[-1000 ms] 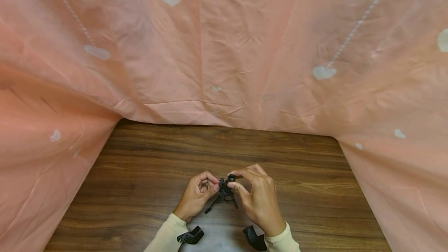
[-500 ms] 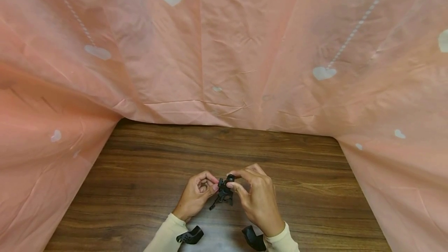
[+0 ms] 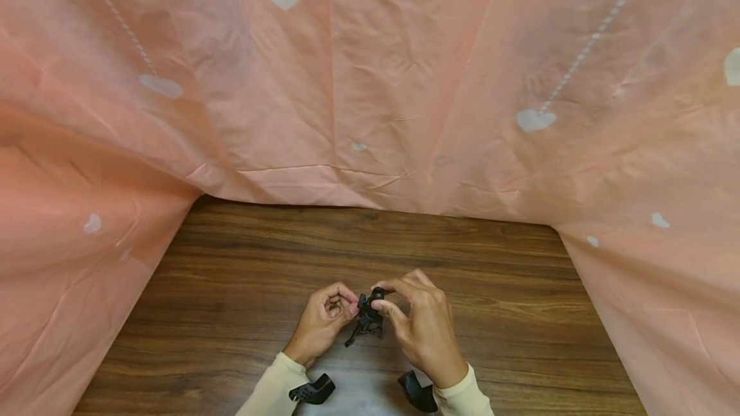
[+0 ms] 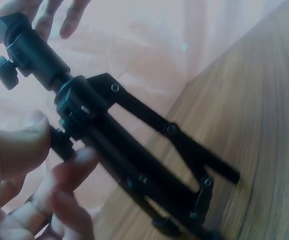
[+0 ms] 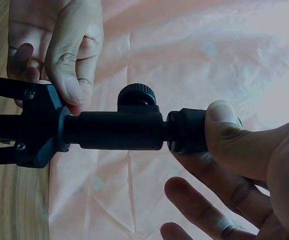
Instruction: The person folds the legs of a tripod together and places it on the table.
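A small black tripod (image 3: 368, 320) is held between both hands above the table, its legs partly folded and pointing down toward the person. My left hand (image 3: 325, 320) pinches a side knob (image 4: 61, 143) on the tripod's collar between thumb and index finger. At the top end, my right hand (image 3: 426, 326) grips the round head (image 5: 188, 131) with thumb and index finger, the other fingers spread. Another ribbed knob (image 5: 136, 96) sticks out from the tube between the two hands, with no finger on it. In the head view, the left knob is hidden behind the fingertips.
The dark wood-grain table (image 3: 260, 249) lies below the hands. A pink curtain (image 3: 381, 82) with white hearts encloses its back and both sides. Black wrist-worn devices (image 3: 313, 390) sit at both cream sleeves (image 3: 274, 387).
The tripod's legs have turned and drawn in closer together since a second ago. Both hands keep their holds and have shifted very slightly left.
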`<state>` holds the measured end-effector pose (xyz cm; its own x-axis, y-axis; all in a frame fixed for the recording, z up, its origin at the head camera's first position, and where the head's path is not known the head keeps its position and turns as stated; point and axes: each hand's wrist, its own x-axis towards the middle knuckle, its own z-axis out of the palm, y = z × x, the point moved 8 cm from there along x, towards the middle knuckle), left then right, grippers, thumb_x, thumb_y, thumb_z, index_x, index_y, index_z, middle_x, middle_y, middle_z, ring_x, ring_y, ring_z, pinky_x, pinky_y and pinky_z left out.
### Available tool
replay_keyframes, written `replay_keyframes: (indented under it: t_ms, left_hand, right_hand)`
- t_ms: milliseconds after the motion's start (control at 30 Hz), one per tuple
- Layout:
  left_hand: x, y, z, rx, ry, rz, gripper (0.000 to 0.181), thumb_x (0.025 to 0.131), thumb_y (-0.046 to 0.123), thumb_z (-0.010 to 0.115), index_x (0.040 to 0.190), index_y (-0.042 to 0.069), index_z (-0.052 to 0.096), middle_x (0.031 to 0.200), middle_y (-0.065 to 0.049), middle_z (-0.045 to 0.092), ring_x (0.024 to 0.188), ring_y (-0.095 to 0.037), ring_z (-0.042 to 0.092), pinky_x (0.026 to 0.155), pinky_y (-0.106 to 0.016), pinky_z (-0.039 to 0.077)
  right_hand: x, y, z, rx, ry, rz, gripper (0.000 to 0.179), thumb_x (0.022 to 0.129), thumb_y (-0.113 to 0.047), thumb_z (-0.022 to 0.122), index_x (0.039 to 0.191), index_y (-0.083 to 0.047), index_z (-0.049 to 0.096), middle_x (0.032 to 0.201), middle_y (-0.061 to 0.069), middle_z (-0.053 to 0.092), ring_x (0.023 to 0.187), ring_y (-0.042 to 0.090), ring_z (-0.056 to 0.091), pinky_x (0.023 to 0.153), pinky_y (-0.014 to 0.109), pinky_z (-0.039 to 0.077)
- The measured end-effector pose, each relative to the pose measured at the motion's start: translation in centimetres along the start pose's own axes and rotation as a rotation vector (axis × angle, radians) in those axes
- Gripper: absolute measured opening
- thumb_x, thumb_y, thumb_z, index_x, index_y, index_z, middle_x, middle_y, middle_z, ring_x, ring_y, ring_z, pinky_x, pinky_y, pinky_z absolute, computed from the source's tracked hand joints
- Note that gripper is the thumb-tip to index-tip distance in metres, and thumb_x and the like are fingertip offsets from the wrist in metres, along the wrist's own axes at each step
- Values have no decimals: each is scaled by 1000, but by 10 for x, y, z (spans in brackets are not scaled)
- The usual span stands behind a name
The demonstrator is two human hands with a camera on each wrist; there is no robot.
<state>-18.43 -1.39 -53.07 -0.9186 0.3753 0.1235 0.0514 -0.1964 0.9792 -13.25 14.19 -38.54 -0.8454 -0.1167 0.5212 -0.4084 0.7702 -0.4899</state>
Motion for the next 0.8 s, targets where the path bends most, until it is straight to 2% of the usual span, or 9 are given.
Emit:
replay_keyframes:
  t_ms: [133,267,367,433,533,600,667,800]
  left_hand:
    - [2,3,-1,61,-39,27,20,100,8,73,111,-7,63,87,-1,64,79,-3,62,71,-17,53]
    - [4,7,-4,207,-70,49,24,102,14,70,121,2,61,84,-9,67,71,-2,59,61,-18,48]
    - [5,7,-8,313,-79,48,24,103,19,70,123,6,62,84,-14,69,69,-2,57,60,-20,48]
    - [4,7,-10,357,-74,40,24,104,19,70,123,7,63,87,-15,70,70,-4,59,63,-22,50]
    - [2,11,-18,414,-22,20,26,104,22,71,124,6,65,93,-9,71,75,-8,61,65,-23,52]
    - [0,20,-24,445,31,22,24,104,24,71,123,10,68,97,-4,71,77,-10,62,65,-24,52]
    - [-2,34,-28,471,79,46,22,103,26,72,122,15,69,100,0,72,79,-11,63,65,-24,53]
    - [-5,75,-21,524,110,184,22,101,23,75,123,21,71,106,4,77,84,-11,67,70,-26,55]
  right_hand:
    - [2,1,1,18,-10,-1,24,78,-29,90,99,-21,83,95,-10,81,92,8,68,78,34,59]
    - [3,4,5,55,-37,1,24,81,-28,89,103,-22,82,99,-10,81,96,8,68,85,36,59]
    - [1,8,7,96,-44,9,28,82,-26,90,109,-23,81,104,-12,81,101,7,66,88,37,59]
    - [-2,11,7,120,-36,18,34,81,-24,91,114,-24,80,107,-12,80,102,6,65,89,37,58]
    - [-6,16,5,138,-8,22,45,77,-23,93,120,-24,79,109,-10,81,101,7,64,87,35,56]
    - [-11,19,4,135,12,21,51,74,-22,95,122,-23,78,111,-10,81,99,8,64,84,34,55]
    - [-17,23,4,131,27,26,55,72,-21,97,123,-22,77,111,-10,81,98,9,65,83,34,55]
    - [-30,38,9,135,26,72,56,70,-18,98,122,-21,78,111,-12,81,96,7,65,83,33,56]
